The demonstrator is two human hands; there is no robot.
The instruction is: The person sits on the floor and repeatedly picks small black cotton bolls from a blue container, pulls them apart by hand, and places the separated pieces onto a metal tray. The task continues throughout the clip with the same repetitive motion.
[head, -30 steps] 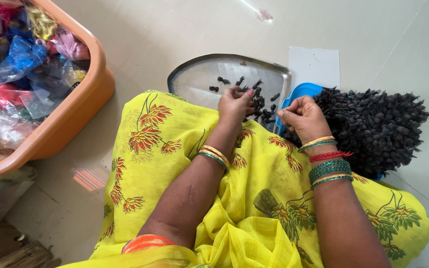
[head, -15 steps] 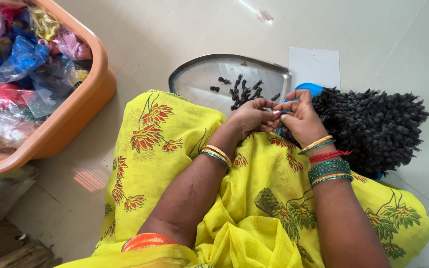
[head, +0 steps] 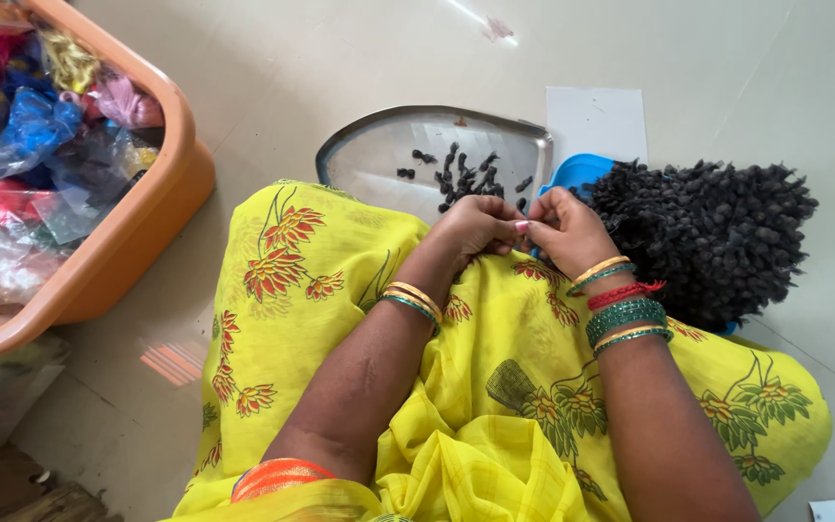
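The left hand [head: 475, 230] and right hand [head: 567, 227] meet fingertip to fingertip over the yellow cloth [head: 495, 387] on the lap, just near the tray's [head: 369, 159] near edge; the fingers of both are curled together and pinched at one spot between them; whatever they pinch is too small and hidden to make out, so its long axis and heading cannot be told. Beyond the hands lies the steel tray, holding a loose scatter of small dark pieces [head: 461, 174] toward its right half; these lie every which way, with no common direction. To the right, touching the right hand's far side, sits a big heap [head: 707, 237] of the same dark pieces on a blue dish [head: 577, 172]; a white sheet [head: 596, 121] lies behind it. Far left stands an orange tub [head: 161, 208] full of coloured bags [head: 21, 155]. Bangles [head: 620, 300] ring both wrists.
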